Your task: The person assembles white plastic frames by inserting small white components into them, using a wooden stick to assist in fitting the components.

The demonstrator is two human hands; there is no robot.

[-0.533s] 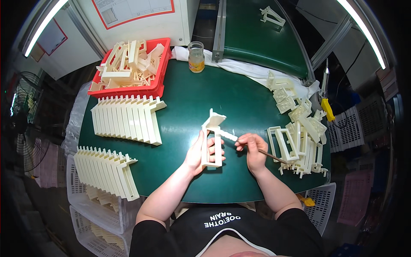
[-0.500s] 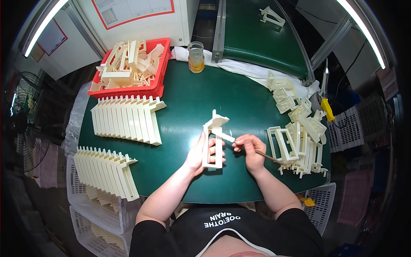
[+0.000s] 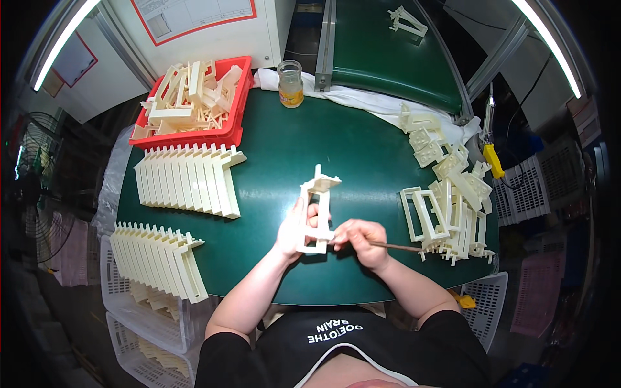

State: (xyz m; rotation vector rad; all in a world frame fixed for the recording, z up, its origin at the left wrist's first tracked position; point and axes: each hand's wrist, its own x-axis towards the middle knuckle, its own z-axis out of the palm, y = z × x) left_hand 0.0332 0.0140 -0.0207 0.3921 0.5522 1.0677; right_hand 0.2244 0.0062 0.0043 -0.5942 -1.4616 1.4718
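Observation:
My left hand [image 3: 290,233] is closed around a cream plastic frame [image 3: 323,223], a long rectangular bracket with a flanged top, held above the middle of the green table. Pinched in my right hand [image 3: 362,240] is a thin brown-handled tool [image 3: 398,246]. Its handle points off to the right, and its pale tip touches or nearly touches the lower right side of the frame. The exact shape of that tip is hard to make out. To the right of my right hand lies a loose pile of cream plastic frames [image 3: 427,216].
Two neat rows of cream parts, an upper row [image 3: 187,180] and a lower row [image 3: 155,255], stand at the left. Behind them is a red bin [image 3: 194,140] of mixed parts. A glass jar [image 3: 290,83], a white cloth [image 3: 359,97] and a green conveyor [image 3: 388,71] are at the back.
My right hand and the tool have moved down along the frame, from its upper part to its lower right side. The frame has shifted slightly left in my left hand.

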